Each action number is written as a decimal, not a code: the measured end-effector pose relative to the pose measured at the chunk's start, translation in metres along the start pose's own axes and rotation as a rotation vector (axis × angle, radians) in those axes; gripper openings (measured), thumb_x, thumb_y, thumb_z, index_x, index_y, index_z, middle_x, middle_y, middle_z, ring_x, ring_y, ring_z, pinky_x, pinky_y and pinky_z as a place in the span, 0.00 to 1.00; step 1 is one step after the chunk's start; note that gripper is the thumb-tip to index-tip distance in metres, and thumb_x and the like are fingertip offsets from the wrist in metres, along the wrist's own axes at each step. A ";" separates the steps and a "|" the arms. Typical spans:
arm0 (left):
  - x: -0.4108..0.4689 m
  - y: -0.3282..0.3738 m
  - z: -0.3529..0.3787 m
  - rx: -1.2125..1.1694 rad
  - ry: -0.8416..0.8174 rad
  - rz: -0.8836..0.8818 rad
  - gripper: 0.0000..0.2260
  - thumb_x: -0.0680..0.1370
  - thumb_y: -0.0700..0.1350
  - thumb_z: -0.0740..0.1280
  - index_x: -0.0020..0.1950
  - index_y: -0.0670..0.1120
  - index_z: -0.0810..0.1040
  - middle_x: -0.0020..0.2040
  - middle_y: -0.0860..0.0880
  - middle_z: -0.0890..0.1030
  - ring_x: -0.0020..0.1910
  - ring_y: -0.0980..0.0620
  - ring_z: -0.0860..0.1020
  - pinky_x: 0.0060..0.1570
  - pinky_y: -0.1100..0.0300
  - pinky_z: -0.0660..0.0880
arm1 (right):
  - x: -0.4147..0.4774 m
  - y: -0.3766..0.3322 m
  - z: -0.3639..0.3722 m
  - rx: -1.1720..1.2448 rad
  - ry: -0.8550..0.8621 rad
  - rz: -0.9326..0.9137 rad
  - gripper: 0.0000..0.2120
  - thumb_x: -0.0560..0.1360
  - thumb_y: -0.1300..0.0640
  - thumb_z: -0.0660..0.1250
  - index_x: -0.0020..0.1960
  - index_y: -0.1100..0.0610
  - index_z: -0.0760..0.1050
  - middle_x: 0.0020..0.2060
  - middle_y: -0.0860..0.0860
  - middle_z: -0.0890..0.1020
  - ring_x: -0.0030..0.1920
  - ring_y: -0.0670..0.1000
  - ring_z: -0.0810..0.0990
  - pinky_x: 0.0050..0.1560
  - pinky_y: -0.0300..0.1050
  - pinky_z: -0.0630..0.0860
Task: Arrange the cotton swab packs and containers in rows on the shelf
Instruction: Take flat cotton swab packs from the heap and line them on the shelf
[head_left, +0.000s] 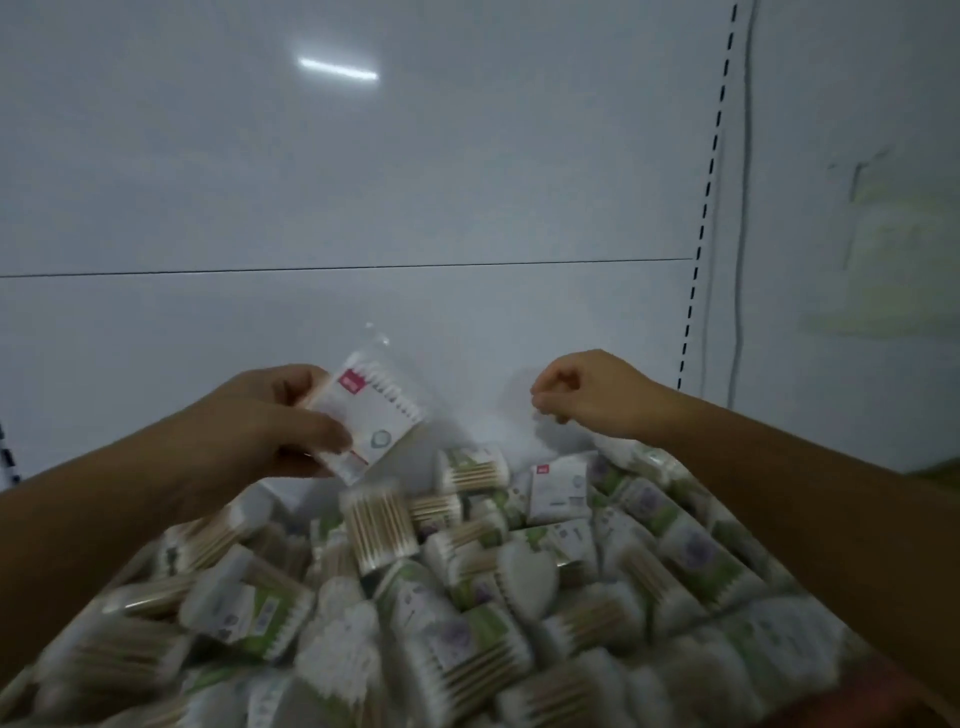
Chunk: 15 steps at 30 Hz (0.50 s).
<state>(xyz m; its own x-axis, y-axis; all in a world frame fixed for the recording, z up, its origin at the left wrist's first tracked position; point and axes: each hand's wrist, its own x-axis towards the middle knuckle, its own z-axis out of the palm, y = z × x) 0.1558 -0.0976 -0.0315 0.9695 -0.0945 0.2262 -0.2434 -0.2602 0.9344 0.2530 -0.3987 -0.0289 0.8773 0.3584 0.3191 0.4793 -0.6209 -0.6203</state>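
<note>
Heaped cotton swab packs and containers (467, 597) crowd the foreground from 4 to 8 o'clock, unsorted. Over the heap at 10 o'clock, the left hand (270, 421) pinches a flat swab pack (382, 410) between thumb and fingers. Its long axis runs roughly toward 12, clear top edge leading to the bare shelf (156, 322) beyond. At 1 o'clock the right hand (587, 395) has its fingers curled; whether they nip anything cannot be told. The left looks better set to place the pack.

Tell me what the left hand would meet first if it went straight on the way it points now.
Likely the white back panel: the left hand, holding a red-labelled swab pack, points above the pile, with nothing visible between. Depth is unclear.
</note>
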 end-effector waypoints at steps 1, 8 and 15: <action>0.002 -0.002 -0.001 -0.051 0.021 -0.020 0.22 0.56 0.33 0.74 0.50 0.37 0.79 0.45 0.37 0.84 0.41 0.43 0.84 0.35 0.58 0.80 | 0.000 0.017 -0.003 -0.142 0.003 0.048 0.08 0.75 0.52 0.69 0.52 0.54 0.79 0.46 0.48 0.82 0.46 0.48 0.80 0.47 0.40 0.73; 0.012 -0.007 0.020 -0.158 -0.084 -0.117 0.26 0.56 0.28 0.74 0.54 0.35 0.80 0.51 0.36 0.83 0.47 0.41 0.84 0.39 0.57 0.81 | -0.011 0.062 0.036 -1.037 -0.156 -0.213 0.28 0.73 0.36 0.63 0.65 0.54 0.73 0.72 0.55 0.64 0.71 0.56 0.59 0.68 0.53 0.59; 0.038 -0.033 0.024 -0.251 -0.171 -0.217 0.32 0.49 0.43 0.85 0.51 0.37 0.83 0.53 0.32 0.81 0.51 0.37 0.83 0.44 0.53 0.81 | -0.014 0.066 0.051 -0.755 -0.035 -0.213 0.24 0.70 0.51 0.72 0.62 0.54 0.69 0.57 0.54 0.73 0.57 0.55 0.71 0.59 0.51 0.65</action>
<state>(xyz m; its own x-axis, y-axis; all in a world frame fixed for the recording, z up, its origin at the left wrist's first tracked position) 0.2001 -0.1160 -0.0605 0.9735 -0.2282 -0.0137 0.0024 -0.0498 0.9988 0.2711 -0.4089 -0.1105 0.7691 0.5373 0.3460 0.5352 -0.8374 0.1107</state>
